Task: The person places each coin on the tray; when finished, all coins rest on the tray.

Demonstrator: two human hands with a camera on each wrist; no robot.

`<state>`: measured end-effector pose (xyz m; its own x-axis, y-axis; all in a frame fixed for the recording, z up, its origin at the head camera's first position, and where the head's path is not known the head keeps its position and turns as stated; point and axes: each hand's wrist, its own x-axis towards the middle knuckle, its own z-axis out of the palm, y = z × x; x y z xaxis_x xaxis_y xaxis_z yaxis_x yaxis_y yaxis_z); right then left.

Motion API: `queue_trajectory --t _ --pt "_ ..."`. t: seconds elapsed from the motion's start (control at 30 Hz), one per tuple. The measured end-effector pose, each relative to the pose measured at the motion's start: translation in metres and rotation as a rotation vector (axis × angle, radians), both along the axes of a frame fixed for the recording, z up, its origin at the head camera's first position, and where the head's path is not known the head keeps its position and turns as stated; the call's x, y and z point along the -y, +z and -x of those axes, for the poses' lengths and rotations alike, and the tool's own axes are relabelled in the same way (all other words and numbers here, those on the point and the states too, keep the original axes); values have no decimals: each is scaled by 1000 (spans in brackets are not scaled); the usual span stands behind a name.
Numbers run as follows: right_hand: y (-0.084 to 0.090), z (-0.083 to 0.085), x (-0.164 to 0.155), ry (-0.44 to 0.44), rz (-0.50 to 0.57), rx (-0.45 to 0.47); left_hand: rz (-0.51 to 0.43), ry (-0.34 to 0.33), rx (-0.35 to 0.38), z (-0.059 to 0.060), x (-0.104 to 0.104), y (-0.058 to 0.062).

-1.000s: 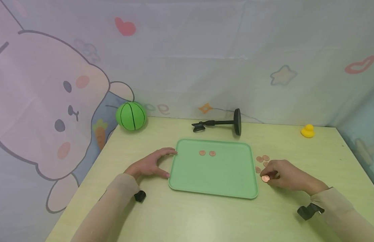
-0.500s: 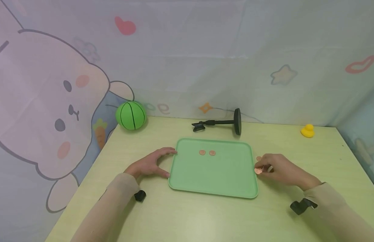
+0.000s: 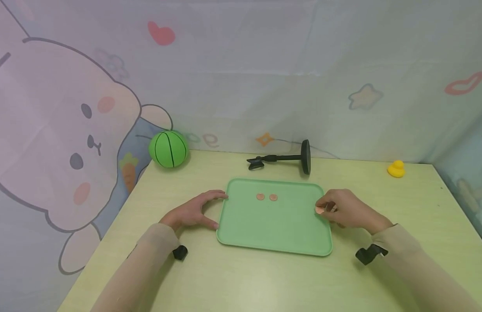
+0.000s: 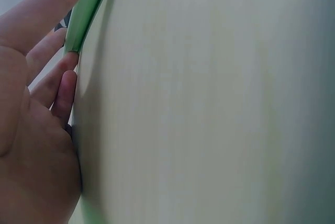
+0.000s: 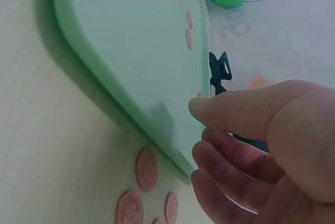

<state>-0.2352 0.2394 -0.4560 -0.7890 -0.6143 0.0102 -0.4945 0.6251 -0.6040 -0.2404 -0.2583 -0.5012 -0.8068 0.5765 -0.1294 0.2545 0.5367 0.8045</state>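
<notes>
Two hands frame a green tray (image 3: 272,234) on the bench (image 3: 241,281). The left hand (image 3: 192,212) rests with straight fingers against the tray's left edge, its grip loose and wide. Two coins (image 3: 266,197) lie on the tray's far part. The right hand (image 3: 342,208), above the right rim, holds a copper coin (image 3: 319,210) in a pinching grip; loose coins (image 5: 146,187) lie on the bench just beside that rim.

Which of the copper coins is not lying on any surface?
The coin pinched in the right hand, over the tray's right edge. Two coins lie in the tray; others on the table.
</notes>
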Motion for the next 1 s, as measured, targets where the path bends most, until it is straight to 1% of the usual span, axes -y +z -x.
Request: queue_trajectory --t 0.07,0.2,0.53,0.8,1.0 --pt "0 3 5 1 -3 -2 2 -3 -3 0 0 0" --pt "-1 8 15 1 -25 -39 5 -1 -4 0 1 0" --pt "-5 18 40 -16 -14 -51 4 1 -1 -1 0 1" --pt "-10 27 58 -49 -36 -53 5 13 12 -2 -1 1" --pt "-12 33 68 -35 -29 -76 7 9 7 -2 -1 1"
